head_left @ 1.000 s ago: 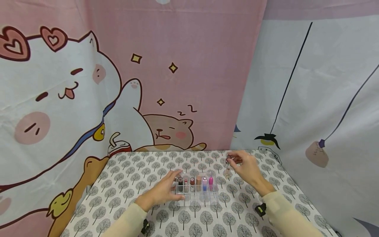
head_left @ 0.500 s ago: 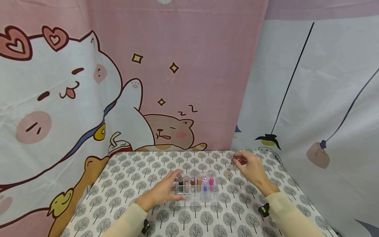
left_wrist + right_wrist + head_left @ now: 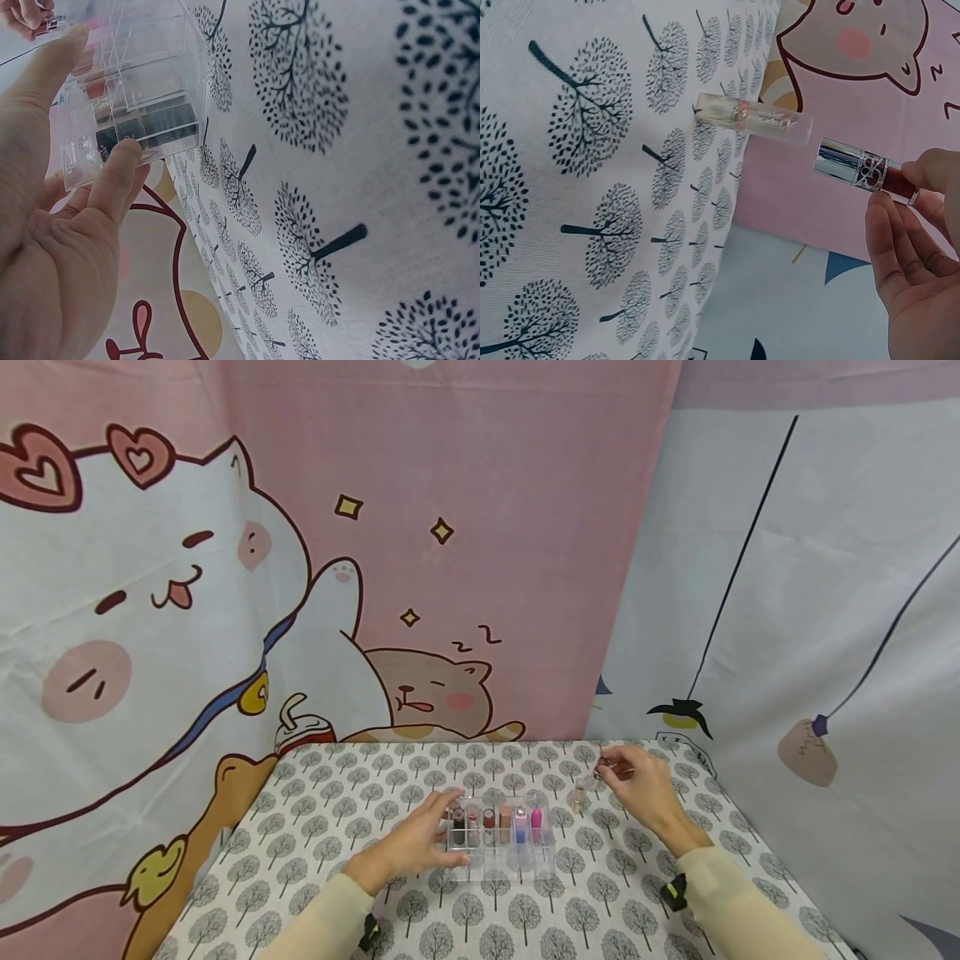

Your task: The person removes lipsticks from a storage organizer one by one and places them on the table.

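My left hand (image 3: 412,839) grips a clear plastic organizer (image 3: 497,863) by its left end, thumb at the front and fingers at the back. Lipsticks and gloss tubes fill its back row, among them a black one (image 3: 459,827), a tan one (image 3: 505,823) and a bright pink one (image 3: 536,823). To the right of it, my right hand (image 3: 637,787) pinches a lip gloss (image 3: 866,169) with a shiny silver cap and dark red body, raised above the table. Beside that hand a clear lipstick tube (image 3: 754,120) with a pale base stands upright on the cloth, apart from the gloss.
A white cloth with grey trees covers the table (image 3: 360,827). Behind the table hangs a pink fabric backdrop (image 3: 510,568) with cartoon animals, and a pale fabric with drawn lamps (image 3: 847,610) closes off the right side. The organizer's front compartments show only clear plastic.
My right hand has moved a little to the right with the lip gloss, away from the standing lipstick tube. The left hand and the organizer have stayed put.
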Demonstrator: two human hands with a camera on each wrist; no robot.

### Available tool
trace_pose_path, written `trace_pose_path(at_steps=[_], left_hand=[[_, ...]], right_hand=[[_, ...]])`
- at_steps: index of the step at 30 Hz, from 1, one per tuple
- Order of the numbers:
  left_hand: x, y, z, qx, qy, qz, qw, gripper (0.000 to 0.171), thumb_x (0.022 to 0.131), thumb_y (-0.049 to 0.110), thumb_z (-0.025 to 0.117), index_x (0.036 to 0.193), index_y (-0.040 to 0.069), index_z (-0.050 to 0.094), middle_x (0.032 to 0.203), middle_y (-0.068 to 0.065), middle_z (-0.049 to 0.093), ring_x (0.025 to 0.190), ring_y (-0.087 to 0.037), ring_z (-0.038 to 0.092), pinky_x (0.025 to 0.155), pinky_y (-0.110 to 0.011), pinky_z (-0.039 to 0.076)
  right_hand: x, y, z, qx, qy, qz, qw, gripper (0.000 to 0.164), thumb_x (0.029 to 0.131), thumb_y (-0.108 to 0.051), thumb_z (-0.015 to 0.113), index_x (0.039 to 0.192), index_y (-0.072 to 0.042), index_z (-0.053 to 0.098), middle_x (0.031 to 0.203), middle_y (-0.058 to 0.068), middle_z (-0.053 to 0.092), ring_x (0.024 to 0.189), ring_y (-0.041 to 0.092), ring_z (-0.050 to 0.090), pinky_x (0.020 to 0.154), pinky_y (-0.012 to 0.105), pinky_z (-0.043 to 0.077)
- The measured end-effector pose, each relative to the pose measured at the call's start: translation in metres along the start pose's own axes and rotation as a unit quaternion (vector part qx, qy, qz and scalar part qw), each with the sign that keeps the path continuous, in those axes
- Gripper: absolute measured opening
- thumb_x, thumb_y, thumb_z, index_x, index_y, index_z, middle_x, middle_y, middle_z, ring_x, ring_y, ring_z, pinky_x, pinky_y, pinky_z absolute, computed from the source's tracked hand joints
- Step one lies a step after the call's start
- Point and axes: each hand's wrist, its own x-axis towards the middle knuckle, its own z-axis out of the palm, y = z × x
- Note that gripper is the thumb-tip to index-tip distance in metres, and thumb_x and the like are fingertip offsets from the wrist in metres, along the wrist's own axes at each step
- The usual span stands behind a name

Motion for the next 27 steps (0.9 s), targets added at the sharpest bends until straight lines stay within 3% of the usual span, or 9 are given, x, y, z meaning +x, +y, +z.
trace_pose_path(at_steps=[22, 27], left_hand=[[0.001, -0.003, 0.001, 0.024, 0.004, 0.004, 0.9997, 0.118, 0.094, 0.045, 0.1, 0.185, 0.026, 0.026, 0.174, -0.019, 0.048, 0.136, -0.045, 0.078, 0.113, -0.046, 0.072], [0.001, -0.002, 0.001, 0.024, 0.007, 0.008, 0.9997, 0.117, 0.095, 0.043, 0.099, 0.185, 0.024, 0.027, 0.172, -0.019, 0.049, 0.136, -0.046, 0.078, 0.113, -0.044, 0.071]], right_hand=[[-0.01, 0.017, 0.007, -0.003, -0.053, 0.065, 0.997, 0.023, 0.102, -0.004, 0.089, 0.124, -0.003, 0.084, 0.105, 0.009, 0.087, 0.086, 0.022, 0.082, 0.075, 0.025, 0.071], [-0.014, 0.019, 0.012, -0.005, -0.052, 0.062, 0.997, 0.025, 0.1, -0.003, 0.091, 0.124, -0.002, 0.084, 0.104, 0.01, 0.087, 0.083, 0.02, 0.081, 0.071, 0.021, 0.068]])
